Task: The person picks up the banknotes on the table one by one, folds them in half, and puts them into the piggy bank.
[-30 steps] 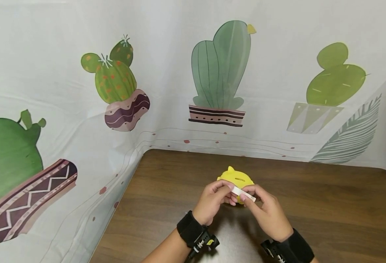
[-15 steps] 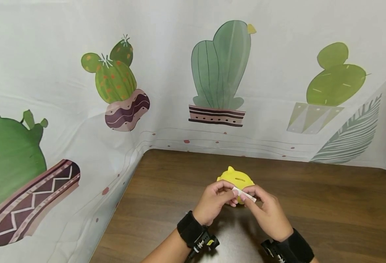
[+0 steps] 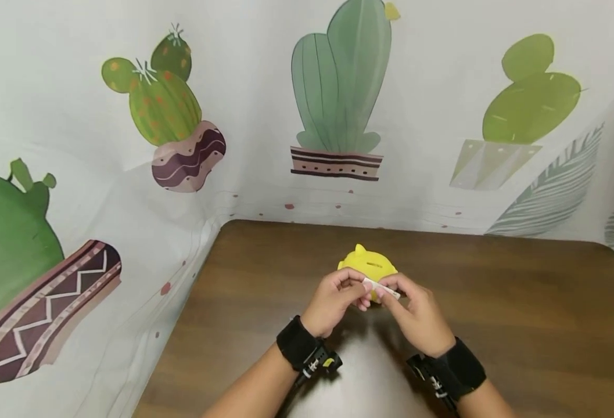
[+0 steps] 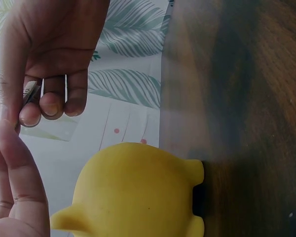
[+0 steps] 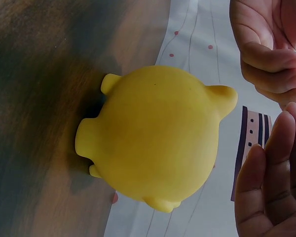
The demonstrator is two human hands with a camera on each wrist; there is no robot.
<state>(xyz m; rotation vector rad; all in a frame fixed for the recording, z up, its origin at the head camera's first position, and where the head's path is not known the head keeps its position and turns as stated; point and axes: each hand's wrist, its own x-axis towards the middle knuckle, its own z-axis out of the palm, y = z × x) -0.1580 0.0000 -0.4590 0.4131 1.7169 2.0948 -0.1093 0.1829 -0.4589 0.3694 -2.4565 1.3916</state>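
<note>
Both hands hold a narrow white strip (image 3: 392,292) that looks like folded paper, with small dark print showing on its end in the left wrist view. My left hand (image 3: 333,299) pinches its left part between thumb and fingers. With thumb and forefinger, my right hand (image 3: 420,316) grips the right part. Just beyond the hands stands a yellow piggy bank (image 3: 355,265) on its short legs, its slot facing up. The hands and strip overlap its near side in the head view, while in the right wrist view the bank (image 5: 158,133) appears apart from the fingers.
The brown wooden table (image 3: 521,313) has rounded far corners. Behind it and along its left side hangs a white cloth (image 3: 257,145) printed with cacti. Black straps with small cameras wrap both wrists.
The head view has tilted, so the table and hands sit higher in it. My left thumb has slid inward along the strip. Both hands keep their grip, and the piggy bank stays put.
</note>
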